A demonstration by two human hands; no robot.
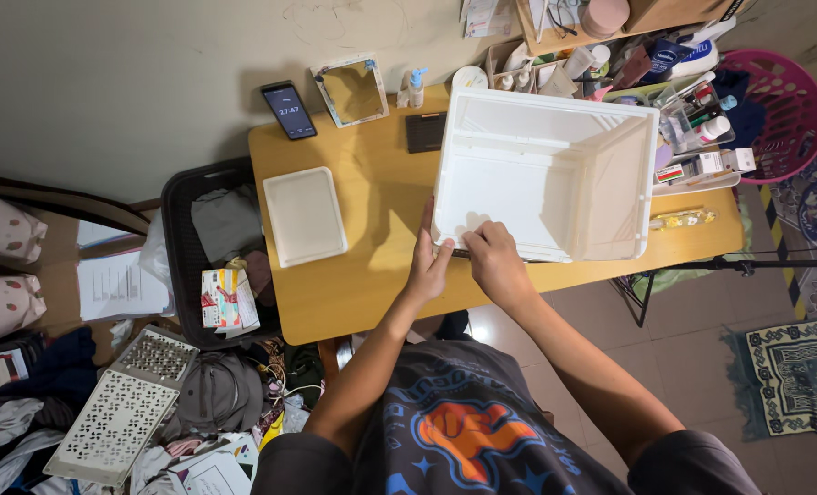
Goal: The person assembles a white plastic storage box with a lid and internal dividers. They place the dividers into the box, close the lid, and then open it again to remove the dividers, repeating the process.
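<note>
- One white plastic bin (541, 174), open side up, lies on the right half of the wooden table (372, 275); its near left corner is where both hands meet.
- Left hand (429, 261): fingers extended flat against the bin's left wall near that corner, pressing rather than pinching.
- Right hand (493, 257): fingers curled over the bin's near rim, closed on the edge beside a thin dark strip at the bin's base.
- One white rectangular lid (305, 215) lies flat at 9 o'clock from the bin, well apart from it.
- One phone (289, 110), one small mirror (351, 90) and one dark flat case (425, 131) stand along the far edge, at 10 to 11 o'clock.
- Many bottles and tubes (692, 128) crowd the table at 2 to 3 o'clock.
- One pink basket (789, 110) stands beyond them.
- One black crate (208, 257) of clutter stands just beside the table's left end.
- Two perforated white panels (129, 403) lie on the floor at 8 o'clock among clothes.
- One patterned rug (798, 376) lies at 4 o'clock on the tiled floor.
</note>
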